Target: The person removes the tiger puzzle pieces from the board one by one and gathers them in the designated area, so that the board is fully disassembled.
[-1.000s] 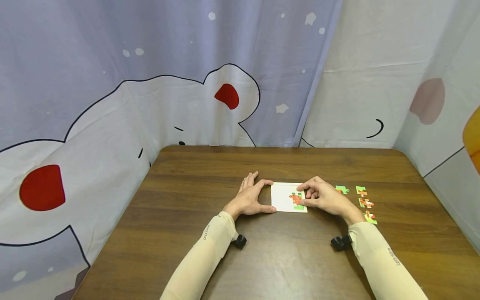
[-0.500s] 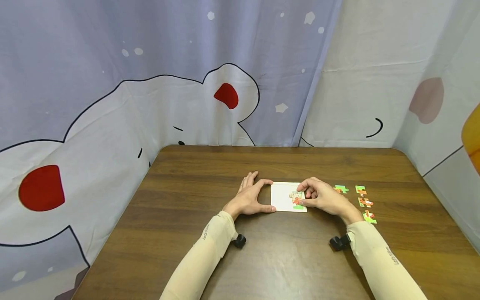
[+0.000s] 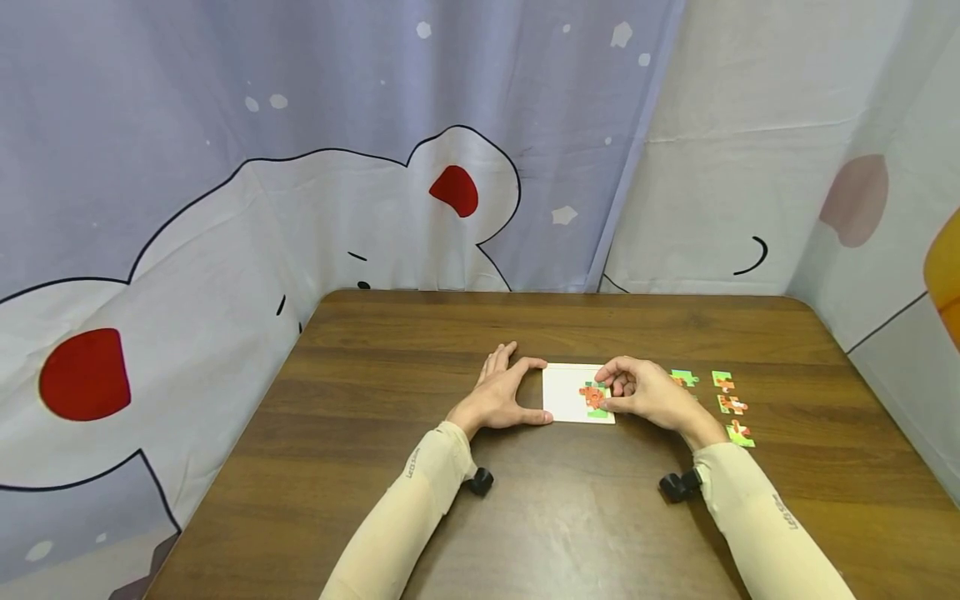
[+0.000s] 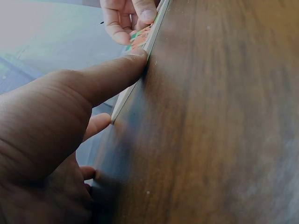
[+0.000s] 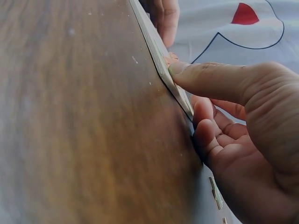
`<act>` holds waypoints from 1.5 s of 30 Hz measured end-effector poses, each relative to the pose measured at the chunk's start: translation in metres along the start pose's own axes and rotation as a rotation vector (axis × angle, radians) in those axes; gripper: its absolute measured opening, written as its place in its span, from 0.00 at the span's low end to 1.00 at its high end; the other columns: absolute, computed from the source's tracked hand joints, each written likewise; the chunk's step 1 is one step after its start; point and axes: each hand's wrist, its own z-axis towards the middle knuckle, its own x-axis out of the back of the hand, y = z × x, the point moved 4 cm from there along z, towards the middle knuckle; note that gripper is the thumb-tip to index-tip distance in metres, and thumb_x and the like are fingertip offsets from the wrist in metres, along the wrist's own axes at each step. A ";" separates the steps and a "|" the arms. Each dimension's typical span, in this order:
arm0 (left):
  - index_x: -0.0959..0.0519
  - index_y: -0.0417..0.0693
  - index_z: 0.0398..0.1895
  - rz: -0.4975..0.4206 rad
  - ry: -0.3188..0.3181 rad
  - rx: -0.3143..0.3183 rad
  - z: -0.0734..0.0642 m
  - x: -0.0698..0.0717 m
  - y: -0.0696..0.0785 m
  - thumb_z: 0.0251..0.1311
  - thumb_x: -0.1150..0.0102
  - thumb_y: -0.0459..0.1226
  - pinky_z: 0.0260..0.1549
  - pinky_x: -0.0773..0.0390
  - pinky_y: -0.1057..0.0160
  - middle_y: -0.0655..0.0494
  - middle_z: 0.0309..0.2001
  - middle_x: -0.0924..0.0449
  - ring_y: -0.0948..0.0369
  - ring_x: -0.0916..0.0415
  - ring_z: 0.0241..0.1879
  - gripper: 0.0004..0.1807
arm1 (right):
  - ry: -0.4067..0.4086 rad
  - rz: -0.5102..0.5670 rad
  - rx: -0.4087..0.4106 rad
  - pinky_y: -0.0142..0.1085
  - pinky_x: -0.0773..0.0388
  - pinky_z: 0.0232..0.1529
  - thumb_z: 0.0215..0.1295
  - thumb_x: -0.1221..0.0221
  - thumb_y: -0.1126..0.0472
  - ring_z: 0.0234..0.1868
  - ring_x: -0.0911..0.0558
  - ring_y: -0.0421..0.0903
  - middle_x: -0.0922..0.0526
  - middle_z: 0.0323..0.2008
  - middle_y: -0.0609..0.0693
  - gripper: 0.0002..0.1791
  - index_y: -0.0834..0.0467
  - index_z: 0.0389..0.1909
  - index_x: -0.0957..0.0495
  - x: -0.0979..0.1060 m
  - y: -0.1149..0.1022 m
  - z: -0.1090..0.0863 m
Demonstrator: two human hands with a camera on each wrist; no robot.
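A white puzzle tray (image 3: 561, 392) lies on the table, with red-and-green jigsaw pieces (image 3: 593, 398) at its right side. My left hand (image 3: 501, 397) is spread at the tray's left side, thumb and forefinger touching its two left corners. In the left wrist view the thumb lies on the tray's near edge. My right hand (image 3: 647, 393) pinches a jigsaw piece between thumb and forefinger at the tray's right side. Its fingertips cover part of the pieces, so how they fit together is partly hidden.
Several loose jigsaw pieces lie right of the tray: a green-edged piece (image 3: 684, 378) partly behind the right hand, and a column with a middle piece (image 3: 732, 405). The wooden table (image 3: 420, 325) ends at a patterned curtain (image 3: 360, 208).
The jigsaw pieces under my right hand looked pale with glare half a second ago and show red and green again now. Both hands have stayed almost in place.
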 end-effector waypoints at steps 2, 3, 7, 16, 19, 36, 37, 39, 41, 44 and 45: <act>0.28 0.64 0.80 -0.004 -0.001 0.001 0.000 0.000 0.001 0.56 0.14 0.56 0.87 0.68 0.35 0.39 0.91 0.61 0.40 0.71 0.91 0.48 | 0.002 0.005 -0.001 0.29 0.22 0.34 0.62 0.19 0.68 0.36 0.21 0.43 0.17 0.37 0.57 0.21 0.64 0.52 0.16 0.000 -0.001 0.000; 0.28 0.64 0.80 -0.005 -0.002 0.002 -0.001 0.000 0.001 0.56 0.14 0.56 0.87 0.68 0.35 0.39 0.91 0.61 0.40 0.71 0.91 0.48 | 0.002 0.009 -0.001 0.29 0.22 0.34 0.62 0.19 0.68 0.36 0.21 0.43 0.17 0.38 0.57 0.20 0.65 0.52 0.16 0.000 -0.001 0.000; 0.28 0.65 0.80 -0.003 0.002 0.004 0.001 -0.002 -0.001 0.57 0.15 0.58 0.87 0.68 0.37 0.41 0.91 0.61 0.41 0.71 0.91 0.49 | 0.005 0.008 -0.009 0.28 0.21 0.35 0.62 0.20 0.70 0.36 0.20 0.43 0.16 0.37 0.56 0.19 0.65 0.51 0.15 0.002 0.000 0.000; 0.27 0.64 0.80 0.003 0.000 0.000 -0.001 0.002 0.002 0.56 0.15 0.58 0.87 0.66 0.34 0.37 0.91 0.60 0.38 0.70 0.91 0.48 | 0.014 0.013 -0.005 0.29 0.20 0.36 0.65 0.22 0.69 0.36 0.18 0.44 0.14 0.38 0.55 0.17 0.65 0.51 0.14 0.002 -0.001 0.000; 0.28 0.64 0.80 -0.005 0.001 0.002 -0.001 0.001 0.002 0.56 0.14 0.56 0.87 0.68 0.36 0.38 0.91 0.61 0.40 0.71 0.91 0.49 | 0.013 0.039 -0.003 0.28 0.20 0.37 0.67 0.23 0.68 0.37 0.19 0.43 0.15 0.39 0.56 0.17 0.66 0.53 0.15 0.003 -0.001 -0.001; 0.27 0.67 0.79 0.028 0.002 -0.009 -0.001 -0.003 -0.003 0.54 0.14 0.60 0.86 0.63 0.32 0.38 0.90 0.58 0.37 0.68 0.90 0.49 | 0.084 0.073 0.075 0.28 0.19 0.39 0.72 0.25 0.66 0.39 0.18 0.42 0.16 0.43 0.59 0.18 0.65 0.58 0.16 0.025 -0.017 -0.006; 0.27 0.68 0.79 0.035 0.004 -0.011 -0.001 -0.003 -0.005 0.55 0.15 0.60 0.86 0.62 0.31 0.38 0.90 0.58 0.37 0.67 0.90 0.49 | 0.095 0.063 0.079 0.28 0.19 0.39 0.72 0.25 0.66 0.39 0.18 0.42 0.16 0.44 0.59 0.18 0.65 0.58 0.16 0.027 -0.018 -0.007; 0.27 0.66 0.79 0.026 -0.004 -0.008 -0.002 -0.001 -0.001 0.56 0.15 0.59 0.86 0.64 0.32 0.38 0.91 0.59 0.38 0.68 0.90 0.49 | 0.118 0.059 0.074 0.28 0.19 0.38 0.72 0.25 0.66 0.39 0.18 0.42 0.16 0.44 0.59 0.18 0.65 0.58 0.16 0.034 -0.022 -0.010; 0.27 0.65 0.80 0.021 -0.007 -0.007 -0.004 0.002 0.003 0.56 0.15 0.58 0.86 0.64 0.33 0.37 0.91 0.59 0.38 0.68 0.90 0.48 | 0.138 0.055 0.061 0.28 0.19 0.38 0.72 0.26 0.65 0.39 0.18 0.42 0.17 0.43 0.58 0.18 0.64 0.59 0.16 0.042 -0.026 -0.013; 0.27 0.62 0.80 0.017 -0.007 -0.008 -0.006 0.006 0.007 0.58 0.15 0.57 0.87 0.64 0.34 0.36 0.90 0.58 0.38 0.68 0.90 0.48 | 0.157 0.047 0.048 0.28 0.19 0.38 0.74 0.27 0.64 0.39 0.18 0.41 0.18 0.42 0.57 0.18 0.63 0.60 0.16 0.056 -0.031 -0.020; 0.27 0.63 0.80 0.020 -0.003 -0.012 -0.006 0.006 0.007 0.57 0.15 0.58 0.87 0.64 0.34 0.36 0.90 0.58 0.38 0.67 0.90 0.48 | 0.163 0.041 0.045 0.28 0.19 0.37 0.74 0.27 0.63 0.38 0.18 0.41 0.18 0.42 0.56 0.18 0.63 0.60 0.17 0.060 -0.032 -0.022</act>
